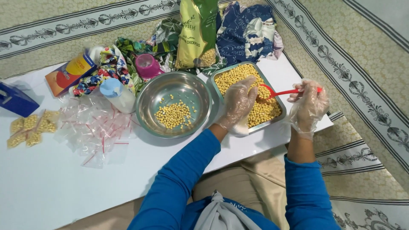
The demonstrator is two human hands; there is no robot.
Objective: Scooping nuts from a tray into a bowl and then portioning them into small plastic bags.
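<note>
Both hands wear thin clear gloves. Right hand grips the handle of a red spoon, its bowl dipped into the chickpeas filling a rectangular metal tray at the desk's near edge. Left hand rests on the chickpeas with fingers loosely spread, holding nothing I can make out. Just left sits a round steel bowl with a few chickpeas. Beyond the tray stands a green bag.

Low white table filling lower left of frame; patterned beige carpet with dark striped borders spreading around, light falling evenly.
</note>
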